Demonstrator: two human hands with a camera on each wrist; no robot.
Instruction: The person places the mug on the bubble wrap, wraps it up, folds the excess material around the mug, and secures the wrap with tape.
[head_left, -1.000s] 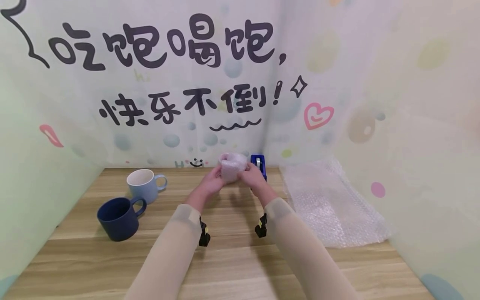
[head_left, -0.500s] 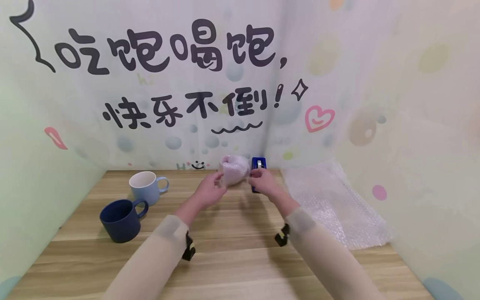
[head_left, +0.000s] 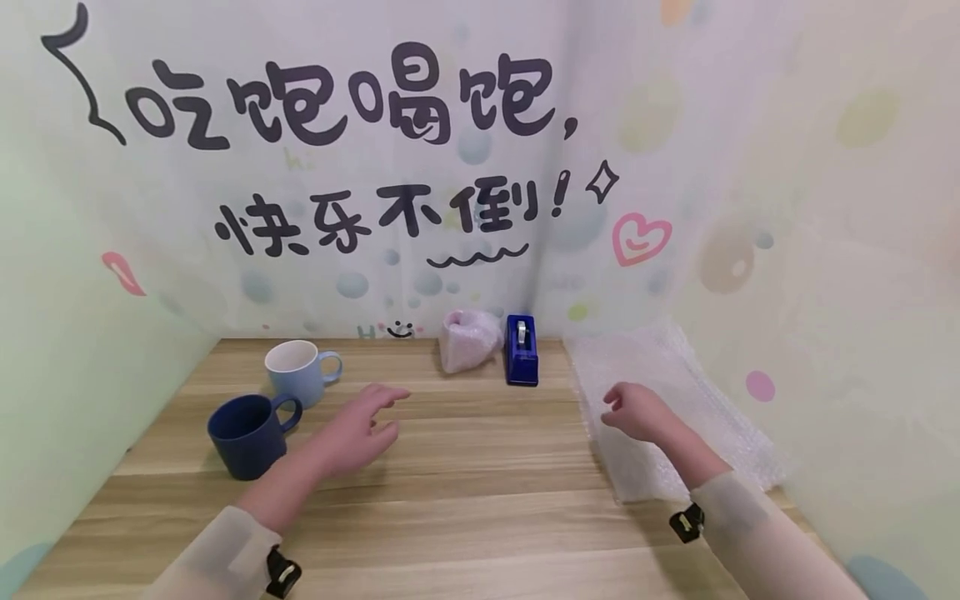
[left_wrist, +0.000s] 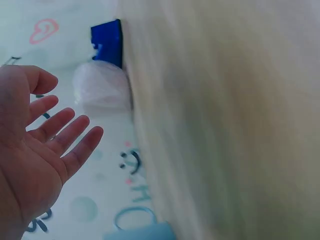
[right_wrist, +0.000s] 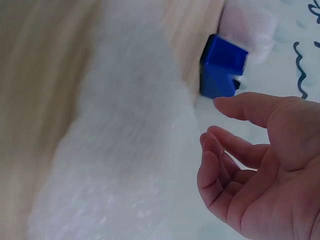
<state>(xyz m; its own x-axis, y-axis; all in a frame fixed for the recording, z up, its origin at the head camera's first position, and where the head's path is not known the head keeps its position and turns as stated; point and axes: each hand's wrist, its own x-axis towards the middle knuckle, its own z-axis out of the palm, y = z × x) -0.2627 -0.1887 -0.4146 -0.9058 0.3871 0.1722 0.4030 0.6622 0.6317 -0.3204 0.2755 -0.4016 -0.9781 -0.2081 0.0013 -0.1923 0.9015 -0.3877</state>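
At the back of the table stands a bundle wrapped in bubble wrap (head_left: pixel 471 343), pinkish through the plastic, with an opening at its top left. What lies inside it cannot be made out. My left hand (head_left: pixel 358 433) hovers over the table beside the mugs, holding nothing; its fingers look spread in the left wrist view. A light blue mug (head_left: pixel 298 379) with a white inside and a dark blue mug (head_left: pixel 251 442) are nearest to it. On the other side, my right hand (head_left: pixel 637 411) is above the bubble wrap sheets (head_left: pixel 660 467), fingers loosely bent and nothing between them.
A blue tape dispenser (head_left: pixel 522 350) sits just right of the wrapped bundle. The wooden table (head_left: pixel 465 533) meets a printed wall (head_left: pixel 337 283) at the back, with walls at both sides too.
Both hands have let go of the wrapped bundle and drawn apart. The left hand moved left and nearer, the right hand right over the bubble wrap sheets. The bundle stays at the back.
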